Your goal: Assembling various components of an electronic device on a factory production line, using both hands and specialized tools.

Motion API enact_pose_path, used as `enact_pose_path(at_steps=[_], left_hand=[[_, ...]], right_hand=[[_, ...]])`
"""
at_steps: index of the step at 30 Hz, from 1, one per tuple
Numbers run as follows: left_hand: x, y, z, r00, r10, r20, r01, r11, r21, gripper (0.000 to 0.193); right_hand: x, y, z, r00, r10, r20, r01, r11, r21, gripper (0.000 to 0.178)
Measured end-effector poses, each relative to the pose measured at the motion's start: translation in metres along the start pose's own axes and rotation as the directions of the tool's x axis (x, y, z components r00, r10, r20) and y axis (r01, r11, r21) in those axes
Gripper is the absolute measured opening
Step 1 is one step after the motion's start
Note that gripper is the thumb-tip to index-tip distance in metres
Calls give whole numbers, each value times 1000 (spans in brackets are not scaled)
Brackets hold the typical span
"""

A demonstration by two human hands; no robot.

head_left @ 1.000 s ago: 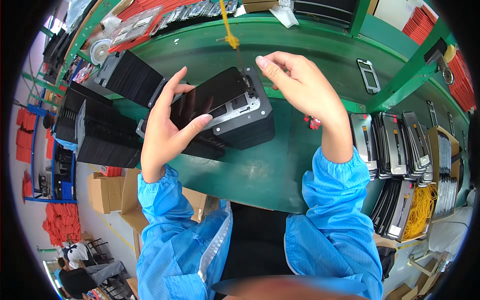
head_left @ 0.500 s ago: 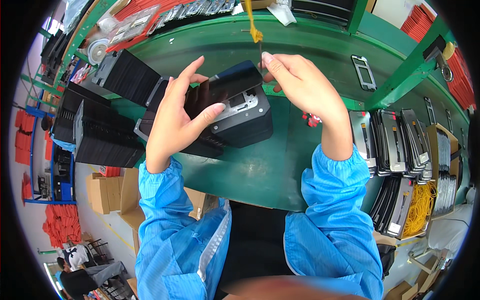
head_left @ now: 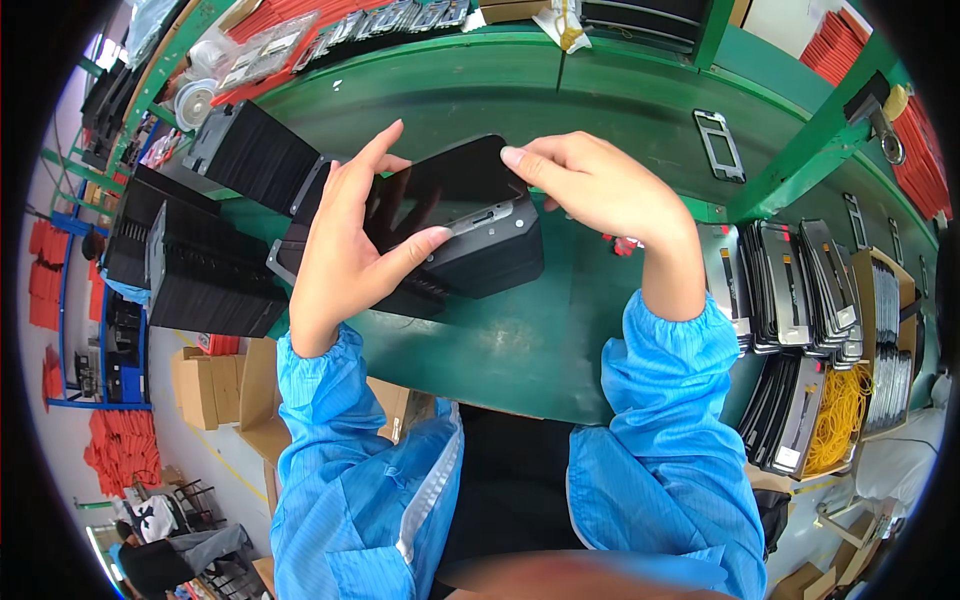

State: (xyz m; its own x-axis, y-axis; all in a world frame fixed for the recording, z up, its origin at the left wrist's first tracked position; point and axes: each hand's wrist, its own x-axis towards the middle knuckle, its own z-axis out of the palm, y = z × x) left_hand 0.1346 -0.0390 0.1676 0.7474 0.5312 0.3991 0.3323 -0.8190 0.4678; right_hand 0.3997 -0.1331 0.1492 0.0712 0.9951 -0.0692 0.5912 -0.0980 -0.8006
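Observation:
A black glossy screen panel (head_left: 458,172) lies tilted on top of a stack of black panels (head_left: 495,262). My left hand (head_left: 345,240) grips it from the left, with the thumb on the near edge and the fingers around the far side. At its far right corner my right hand (head_left: 605,185) closes thumb and fingers on the edge. A narrow grey metal strip with a slot (head_left: 487,217) shows along the near edge. Beyond my hands, a thin dark rod (head_left: 560,72) hangs from a yellow band (head_left: 571,36).
Tall stacks of black panels (head_left: 215,270) stand at the left of the green table (head_left: 510,350). Screens with ribbon cables (head_left: 785,285) and a bundle of yellow bands (head_left: 840,420) lie at the right. A metal frame (head_left: 720,145) rests near the green post (head_left: 800,150).
My right hand has let go of the hanging rod, which has swung away to the far side, and now holds the panel's corner. The panel has tipped down over the metal strip.

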Motion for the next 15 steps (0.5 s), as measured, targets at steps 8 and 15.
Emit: enact_pose_path(at_steps=[8, 15], left_hand=[[-10, -4, -3, 999, 36, -38, -33, 997, 75, 99], [-11, -10, -2, 997, -42, -57, 38, 997, -74, 104]], right_hand=[[5, 8, 15, 997, -71, 40, 72, 997, -14, 57], [0, -4, 17, 999, -41, 15, 42, 997, -69, 54]])
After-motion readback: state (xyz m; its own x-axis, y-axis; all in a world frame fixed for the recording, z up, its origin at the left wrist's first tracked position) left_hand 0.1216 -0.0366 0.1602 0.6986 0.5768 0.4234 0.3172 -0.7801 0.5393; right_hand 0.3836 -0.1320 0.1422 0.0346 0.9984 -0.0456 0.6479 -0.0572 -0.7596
